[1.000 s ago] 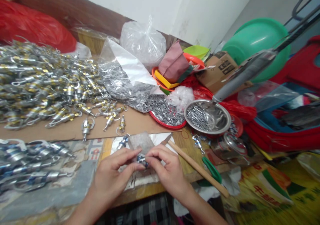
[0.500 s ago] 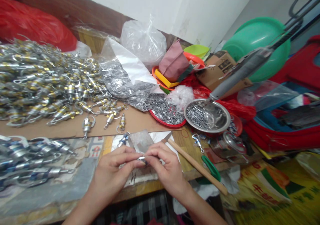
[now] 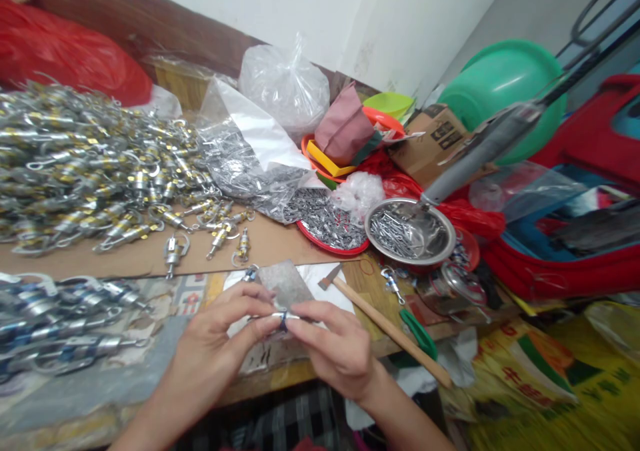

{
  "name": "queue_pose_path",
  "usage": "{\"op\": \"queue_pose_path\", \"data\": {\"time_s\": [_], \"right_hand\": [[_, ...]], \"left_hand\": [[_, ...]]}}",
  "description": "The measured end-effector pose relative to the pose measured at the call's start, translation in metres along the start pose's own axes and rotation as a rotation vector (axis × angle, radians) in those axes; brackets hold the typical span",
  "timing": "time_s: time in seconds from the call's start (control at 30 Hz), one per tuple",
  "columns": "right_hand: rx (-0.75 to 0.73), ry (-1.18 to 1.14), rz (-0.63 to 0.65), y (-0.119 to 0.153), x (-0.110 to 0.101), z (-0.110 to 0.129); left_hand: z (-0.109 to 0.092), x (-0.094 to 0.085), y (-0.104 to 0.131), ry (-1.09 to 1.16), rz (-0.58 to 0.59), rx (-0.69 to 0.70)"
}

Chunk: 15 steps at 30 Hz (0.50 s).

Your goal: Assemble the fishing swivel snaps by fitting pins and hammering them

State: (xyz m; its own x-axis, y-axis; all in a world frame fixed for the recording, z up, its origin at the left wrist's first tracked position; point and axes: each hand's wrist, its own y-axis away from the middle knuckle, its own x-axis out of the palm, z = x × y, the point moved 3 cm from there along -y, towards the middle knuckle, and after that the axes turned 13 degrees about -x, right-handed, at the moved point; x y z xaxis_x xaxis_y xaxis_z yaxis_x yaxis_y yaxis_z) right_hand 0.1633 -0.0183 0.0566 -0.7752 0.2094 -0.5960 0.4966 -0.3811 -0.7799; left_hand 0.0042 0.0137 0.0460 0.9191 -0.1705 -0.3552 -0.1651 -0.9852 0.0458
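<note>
Between my hands is a small silver metal fitting with a blue band [image 3: 283, 320], held level above the near edge of the bench. The thumb and fingers of my left hand [image 3: 215, 337] pinch its left end. My right hand [image 3: 340, 347] pinches the right end, and the fingertips cover part of it. Just beyond them a flat grey metal block [image 3: 284, 281] lies on white paper. Another blue-banded fitting [image 3: 250, 273] rests at the block's left. To the right lies a hammer [image 3: 395, 331] with a wooden handle, its head on the paper.
Yellow-banded fittings [image 3: 100, 164] are heaped at the back left; larger blue-banded ones [image 3: 65, 317] lie in front. A red plate of small metal parts [image 3: 325, 221] and a steel bowl of pins [image 3: 410, 231] stand behind. A grey-handled lever [image 3: 480, 151] slants over the bowl.
My right fingers have shifted and straightened along the fitting, and its blue band now shows between my fingertips. Both hands keep hold of it. The view has shifted slightly.
</note>
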Motion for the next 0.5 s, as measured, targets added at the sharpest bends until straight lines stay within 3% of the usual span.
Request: {"op": "queue_pose_path", "data": {"time_s": [0.13, 0.27, 0.4, 0.5], "right_hand": [[0.247, -0.167, -0.117, 0.004, 0.006, -0.005], [0.557, -0.245, -0.138, 0.008, 0.012, -0.004], [0.684, -0.3, 0.027, 0.001, 0.011, -0.022], [0.688, 0.081, 0.201, -0.01, -0.001, -0.072]], "left_hand": [[0.006, 0.006, 0.004, 0.041, 0.082, -0.125], [0.019, 0.012, 0.008, 0.157, 0.024, -0.28], [0.026, 0.015, 0.008, 0.34, 0.04, -0.356], [0.026, 0.015, 0.006, 0.451, 0.092, -0.403]]}}
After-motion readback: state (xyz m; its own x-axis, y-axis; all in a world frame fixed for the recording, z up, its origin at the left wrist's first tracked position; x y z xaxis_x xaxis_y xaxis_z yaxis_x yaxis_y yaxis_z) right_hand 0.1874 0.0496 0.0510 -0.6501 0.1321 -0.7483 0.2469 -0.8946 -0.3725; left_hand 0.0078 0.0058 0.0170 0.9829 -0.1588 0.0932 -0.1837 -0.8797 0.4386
